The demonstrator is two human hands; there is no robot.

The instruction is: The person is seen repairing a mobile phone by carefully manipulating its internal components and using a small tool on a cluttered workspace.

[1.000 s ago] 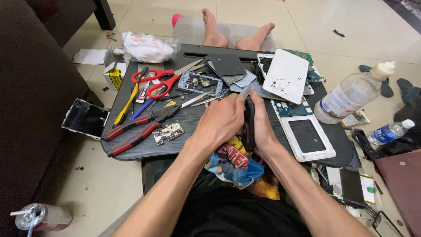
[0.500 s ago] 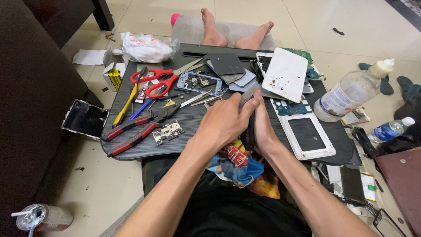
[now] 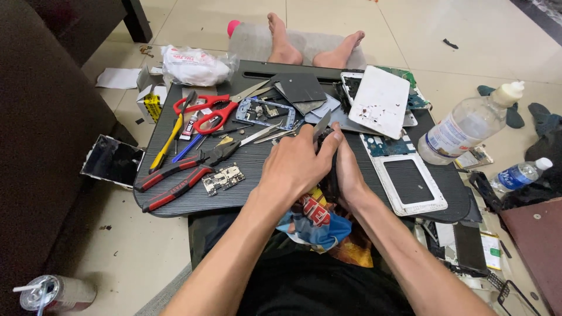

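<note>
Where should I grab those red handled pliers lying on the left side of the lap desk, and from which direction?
Take the pliers by the two red handles, which splay out toward the near-left edge of the lap desk. Probably best to come from that near-left side, palm down: the handles lie flat with bare desk around them, while the dark jaws point toward the scissors and a small circuit board.

A small dark device (image 3: pixel 328 153) sits between the left hand (image 3: pixel 295 167) and right hand (image 3: pixel 349 172), which cover most of it, so its kind cannot be told. At the lower left, the frame edge cuts off a can with a straw (image 3: pixel 50 294). At the right edge, a brown board (image 3: pixel 538 246) and dark cloth (image 3: pixel 547 149) run out of frame.
</note>
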